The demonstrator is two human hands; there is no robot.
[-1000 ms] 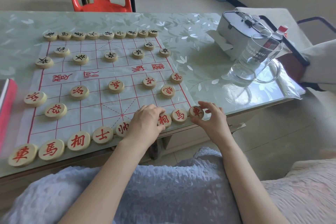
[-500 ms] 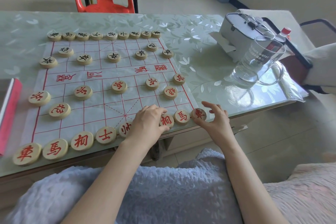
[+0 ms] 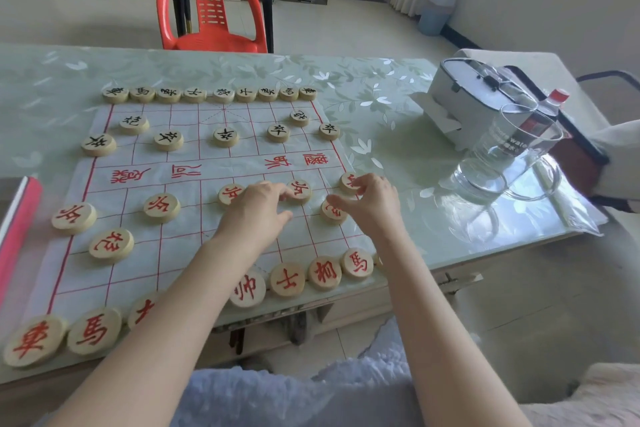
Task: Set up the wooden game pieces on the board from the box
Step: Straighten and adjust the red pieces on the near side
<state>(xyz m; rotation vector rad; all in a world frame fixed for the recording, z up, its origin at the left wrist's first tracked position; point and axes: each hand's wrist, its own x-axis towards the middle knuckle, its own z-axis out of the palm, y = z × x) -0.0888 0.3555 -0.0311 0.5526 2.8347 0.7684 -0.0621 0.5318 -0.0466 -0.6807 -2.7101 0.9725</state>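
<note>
A white cloth game board with a red grid (image 3: 180, 253) is lying flat on the pale green leaf-patterned table (image 3: 363, 104), and round pale wooden game pieces are sitting across it. The left hand (image 3: 258, 210) is reaching over the board's centre-right, fingers loosely spread and pointing toward one o'clock, its fingertips touching the red-marked round wooden soldier piece (image 3: 300, 191); whether it is gripping that piece cannot be told. At nine o'clock of that hand another red-marked wooden disc (image 3: 230, 193) is peeking out from under the knuckles. The right hand (image 3: 372, 203) is hovering at the board's three o'clock edge, fingers curled narrowly, its fingertips resting on the red-marked wooden disc at the edge line (image 3: 349, 182), while a red-marked cannon disc (image 3: 333, 212) is sitting partly under its thumb. Along the six o'clock edge a row of red-lettered wooden discs (image 3: 287, 279) is lining up, partly hidden by both forearms. At twelve o'clock a row of black-lettered wooden discs (image 3: 223, 94) is standing along the far edge. At two o'clock of the board a clear glass pitcher (image 3: 512, 156) is standing beside a grey zippered box (image 3: 464, 97). A red plastic chair (image 3: 211, 7) is standing beyond the table.
</note>
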